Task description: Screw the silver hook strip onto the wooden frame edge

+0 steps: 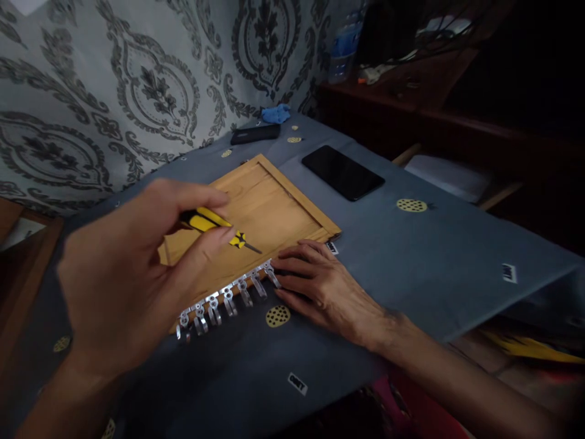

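A yellow and black screwdriver point(214, 225) is pinched between the thumb and fingers of my left hand point(137, 262), its metal tip pointing right and down over a framed wooden board point(256, 207). Along the board's near edge runs a metal strip with several silver hooks point(228, 299). My right hand point(320, 283) lies at the right end of that strip, fingers resting on the board's near right edge beside the last hook. Its fingers are slightly spread, and nothing shows in its grasp.
On the blue-grey patterned tablecloth point(457, 256) lie a black phone point(343, 172), a dark flat case point(255, 134) and a crumpled blue cloth point(276, 113). Behind stand a plastic bottle point(345, 49) and dark wooden furniture with an open drawer point(448, 177).
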The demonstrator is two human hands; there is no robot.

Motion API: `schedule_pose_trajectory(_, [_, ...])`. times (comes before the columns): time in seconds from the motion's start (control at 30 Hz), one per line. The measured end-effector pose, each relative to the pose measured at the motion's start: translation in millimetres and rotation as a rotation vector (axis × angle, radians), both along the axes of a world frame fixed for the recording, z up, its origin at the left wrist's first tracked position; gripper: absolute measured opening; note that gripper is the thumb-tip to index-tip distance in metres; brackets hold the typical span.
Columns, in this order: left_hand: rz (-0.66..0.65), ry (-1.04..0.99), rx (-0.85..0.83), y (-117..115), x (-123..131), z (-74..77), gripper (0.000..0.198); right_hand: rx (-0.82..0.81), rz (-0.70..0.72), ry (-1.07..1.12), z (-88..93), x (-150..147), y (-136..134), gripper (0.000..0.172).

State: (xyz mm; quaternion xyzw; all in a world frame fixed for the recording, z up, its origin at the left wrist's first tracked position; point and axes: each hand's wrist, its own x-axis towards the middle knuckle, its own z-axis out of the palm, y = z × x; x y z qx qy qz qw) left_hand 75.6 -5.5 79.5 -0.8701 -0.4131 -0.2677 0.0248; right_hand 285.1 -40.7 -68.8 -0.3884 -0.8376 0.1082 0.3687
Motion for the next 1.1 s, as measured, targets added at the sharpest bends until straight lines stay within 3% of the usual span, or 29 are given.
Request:
schedule_pose_trajectory(0.3, [-0.112,-0.003,-0.01,-0.9,2.9,-23.6,0.013,0.012,-0.011,-0.009,1.0,-0.7,-0.3,0.02])
schedule_pose_trajectory(0.73, [-0.066,0.01,-0.045,0.1,5.0,-23.8,0.012,-0.003,-0.019,-0.019,0.4,-1.1,-1.5,0.019])
schedule_pose_trajectory(1.1, [-0.042,-0.165,-0.272,13.5,4.0,-18.2,0.012,-0.013,-0.039,0.001,-0.2,-2.7,-2.3,0.017])
